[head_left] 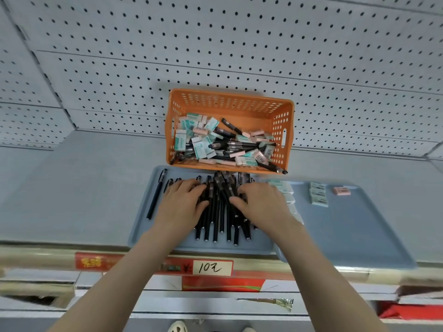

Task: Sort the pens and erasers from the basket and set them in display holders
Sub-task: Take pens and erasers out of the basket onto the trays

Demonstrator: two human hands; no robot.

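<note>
Many pens [217,219], tray [141,226], shelf [72,188] (pegboard [215,44] behind); left hand [178,204], right hand [261,204] flat atop.

We see a basket [230,99] of smooth orange plastic, faintly glossy. The pens [215,221] are black plastic with a satin sheen, the tray [143,226] under them matt blue plastic. Sleeved erasers [318,195] wear paper — the pink eraser [341,190] is bare and matt. The pegboard [215,44] looks like matt painted metal; a shiny rail [36,256] along the front edge of the shelf [72,188] holds a paper price label [212,267].
</note>
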